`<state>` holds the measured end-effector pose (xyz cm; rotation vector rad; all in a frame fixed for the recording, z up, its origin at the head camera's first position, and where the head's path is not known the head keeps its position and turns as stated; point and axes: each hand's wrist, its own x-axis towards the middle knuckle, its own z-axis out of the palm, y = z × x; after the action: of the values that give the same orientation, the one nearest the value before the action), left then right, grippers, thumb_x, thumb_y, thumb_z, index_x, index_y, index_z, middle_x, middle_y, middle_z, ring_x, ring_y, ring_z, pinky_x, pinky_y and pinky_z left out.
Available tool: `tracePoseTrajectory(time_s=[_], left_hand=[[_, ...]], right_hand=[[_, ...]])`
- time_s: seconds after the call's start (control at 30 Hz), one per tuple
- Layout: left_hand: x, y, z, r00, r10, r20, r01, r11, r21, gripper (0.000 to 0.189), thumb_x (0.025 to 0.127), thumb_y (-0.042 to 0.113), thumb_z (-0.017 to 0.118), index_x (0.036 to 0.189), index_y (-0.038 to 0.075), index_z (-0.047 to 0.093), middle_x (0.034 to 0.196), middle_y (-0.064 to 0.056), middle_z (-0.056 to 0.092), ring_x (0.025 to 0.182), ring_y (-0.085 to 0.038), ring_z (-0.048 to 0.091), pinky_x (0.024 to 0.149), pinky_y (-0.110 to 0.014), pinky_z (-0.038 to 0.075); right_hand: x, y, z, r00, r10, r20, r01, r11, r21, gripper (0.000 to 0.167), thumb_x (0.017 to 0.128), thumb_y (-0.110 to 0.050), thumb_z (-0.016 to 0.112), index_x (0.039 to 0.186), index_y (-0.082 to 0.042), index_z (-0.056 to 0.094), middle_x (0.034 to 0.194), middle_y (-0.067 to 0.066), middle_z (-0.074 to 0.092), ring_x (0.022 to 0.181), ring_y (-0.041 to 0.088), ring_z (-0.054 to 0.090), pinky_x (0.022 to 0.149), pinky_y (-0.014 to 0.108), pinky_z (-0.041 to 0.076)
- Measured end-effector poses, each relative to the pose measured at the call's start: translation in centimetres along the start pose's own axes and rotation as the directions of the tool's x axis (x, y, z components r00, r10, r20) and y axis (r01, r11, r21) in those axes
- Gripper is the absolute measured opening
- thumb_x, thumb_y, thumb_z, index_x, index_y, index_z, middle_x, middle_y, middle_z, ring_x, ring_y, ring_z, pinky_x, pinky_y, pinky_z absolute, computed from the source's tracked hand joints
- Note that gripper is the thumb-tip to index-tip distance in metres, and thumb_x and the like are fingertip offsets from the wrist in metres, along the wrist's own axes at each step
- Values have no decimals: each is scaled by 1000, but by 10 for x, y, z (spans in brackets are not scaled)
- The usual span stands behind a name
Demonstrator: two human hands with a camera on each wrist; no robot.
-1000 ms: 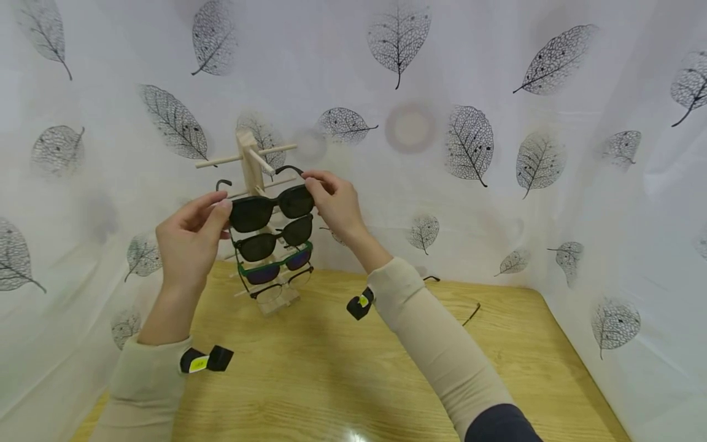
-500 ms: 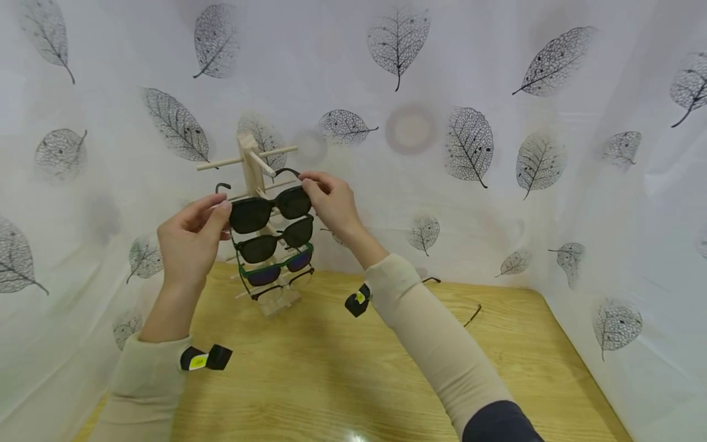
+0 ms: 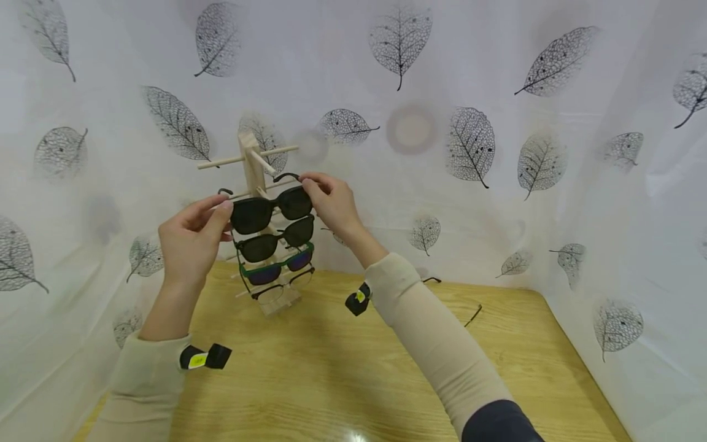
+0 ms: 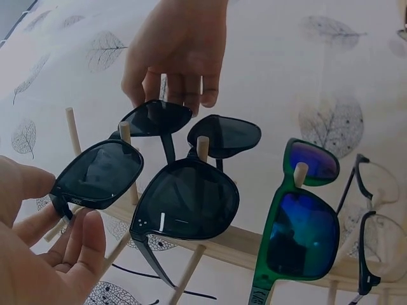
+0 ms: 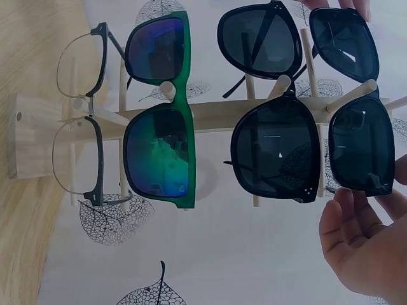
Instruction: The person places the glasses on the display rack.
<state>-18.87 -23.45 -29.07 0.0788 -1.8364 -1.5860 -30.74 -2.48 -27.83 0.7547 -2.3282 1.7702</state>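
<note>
Black sunglasses (image 3: pixel 251 215) are held level by both hands at the upper part of a wooden glasses stand (image 3: pixel 253 169). My left hand (image 3: pixel 190 236) pinches one end of their frame by the hinge; my right hand (image 3: pixel 337 205) pinches the opposite end. Their temples point back past the stand's post, and in the right wrist view a peg (image 5: pixel 353 95) overlaps their bridge. Just below hangs a second black pair of sunglasses (image 4: pixel 187 200). Under that are green-framed sunglasses with mirrored lenses (image 5: pixel 159 149), then clear half-rim glasses (image 3: pixel 270 294) at the bottom.
Bare pegs (image 3: pixel 221 163) stick out at the top of the stand. The stand's base rests on a wood-grain table (image 3: pixel 309 368). Dark temple tips (image 3: pixel 473 314) show beyond my right sleeve (image 3: pixel 431 331), which hides the rest. A leaf-print curtain (image 3: pixel 353 55) surrounds the table.
The temple tips of the held sunglasses have sunk a little behind the frame. Both hands keep their pinch and have barely moved.
</note>
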Motion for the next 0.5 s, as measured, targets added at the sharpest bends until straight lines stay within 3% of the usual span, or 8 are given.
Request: tracePoseTrajectory(time_s=[0.27,0.5], left_hand=[[0,0,0,1000,-17,2,17,1000,-25,29,99,16,75,122,-1,76,78,20,76,63,-1,70,58,-15,58],[-1,1,0,1000,-17,3,17,999,-39,27,98,16,76,120,0,77,79,19,76,64,-3,71,59,-15,58]], right_hand=[[1,2,0,1000,-9,11,10,1000,-16,38,111,-33,52,137,-14,71,87,3,65,67,14,52,62,26,49],[1,4,1,1000,-11,6,11,1000,-20,37,111,-32,52,138,-15,71,101,7,71,73,14,55,65,26,50]])
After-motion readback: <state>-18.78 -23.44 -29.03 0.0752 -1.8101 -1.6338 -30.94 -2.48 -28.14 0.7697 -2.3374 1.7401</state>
